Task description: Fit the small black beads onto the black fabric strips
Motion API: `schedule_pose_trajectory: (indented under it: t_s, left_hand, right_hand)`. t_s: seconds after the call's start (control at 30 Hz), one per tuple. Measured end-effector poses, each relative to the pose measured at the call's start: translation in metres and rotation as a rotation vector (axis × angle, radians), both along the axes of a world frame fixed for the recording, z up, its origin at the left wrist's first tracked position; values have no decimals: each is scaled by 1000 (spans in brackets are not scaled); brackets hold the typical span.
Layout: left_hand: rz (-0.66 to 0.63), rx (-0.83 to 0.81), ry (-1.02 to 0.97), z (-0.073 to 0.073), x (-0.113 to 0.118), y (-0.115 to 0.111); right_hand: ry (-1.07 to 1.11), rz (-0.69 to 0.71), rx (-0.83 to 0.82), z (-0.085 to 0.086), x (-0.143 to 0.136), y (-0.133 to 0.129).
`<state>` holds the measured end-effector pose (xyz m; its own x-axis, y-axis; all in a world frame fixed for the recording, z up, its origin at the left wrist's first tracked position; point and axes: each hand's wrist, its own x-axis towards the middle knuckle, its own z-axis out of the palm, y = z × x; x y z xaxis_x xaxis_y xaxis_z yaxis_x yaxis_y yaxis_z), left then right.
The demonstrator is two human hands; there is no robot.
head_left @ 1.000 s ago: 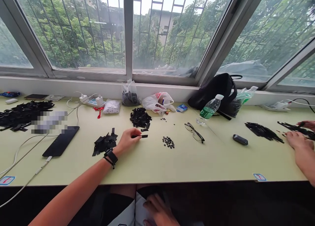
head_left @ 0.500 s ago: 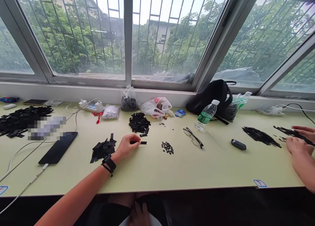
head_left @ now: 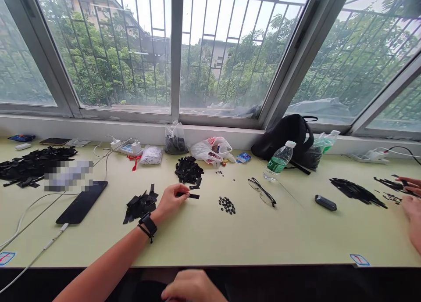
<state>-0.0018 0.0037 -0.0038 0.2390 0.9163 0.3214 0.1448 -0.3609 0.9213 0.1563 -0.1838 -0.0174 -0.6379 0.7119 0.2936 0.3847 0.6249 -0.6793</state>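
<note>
My left hand (head_left: 174, 199), with a dark watch on the wrist, is closed in a pinch on a black strip (head_left: 194, 196) just above or on the table; the strip's free end points right. A pile of similar black strips (head_left: 141, 204) lies to the left of the hand. Beyond it is a heap of small black pieces (head_left: 189, 170), with one loose piece (head_left: 194, 187) near my fingers. Small black rings (head_left: 227, 205) lie scattered to the right. My right hand (head_left: 195, 286) is below the table's front edge, its fingers mostly cut off by the frame.
Eyeglasses (head_left: 262, 192), a water bottle (head_left: 279, 161) and a black case (head_left: 325, 203) are on the right. A phone (head_left: 82, 202) on a cable and another strip pile (head_left: 36, 163) are on the left. Another person's hands (head_left: 411, 205) handle black strips at far right.
My right hand has risen from my lap toward the table edge. My left hand keeps its pinch on the strip. The whole view has shifted slightly.
</note>
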Motion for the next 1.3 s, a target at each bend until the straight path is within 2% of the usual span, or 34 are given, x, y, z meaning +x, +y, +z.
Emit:
schedule_pose_trajectory:
  t_s: [0.13, 0.2, 0.27, 0.37, 0.47, 0.57, 0.7, 0.83, 0.9, 1.1, 1.2, 1.3]
  left_hand:
    - [96, 29, 23, 3, -2, 1]
    - [153, 38, 41, 4, -3, 1]
    - [197, 45, 43, 4, -4, 2]
    - [225, 46, 19, 3, -6, 4]
    - [234, 46, 5, 3, -7, 5]
    - [233, 46, -4, 4, -6, 4]
    - [213, 57, -76, 7, -3, 4]
    - [152, 64, -120, 8, 0, 4]
    - [100, 53, -122, 7, 2, 4]
    - [-57, -31, -135, 5, 5, 2]
    - [-60, -65, -147, 5, 5, 2]
    - [11, -66, -73, 5, 4, 3]
  right_hand:
    - [208, -290, -184, 50, 22, 73]
    - [243, -324, -241, 63, 32, 113]
    - [196, -314, -262, 62, 38, 144]
    - [113, -299, -181, 45, 38, 169]
    - [116, -325, -66, 27, 36, 176]
    - [123, -338, -30, 20, 37, 177]
    - [164, -367, -14, 25, 40, 177]
    - [306, -530, 26, 35, 45, 177]
    - [333, -541, 16, 40, 47, 176]
    - [239, -304, -113, 44, 51, 174]
    - [258, -349, -165, 39, 53, 177]
    - [250, -420, -206, 34, 55, 181]
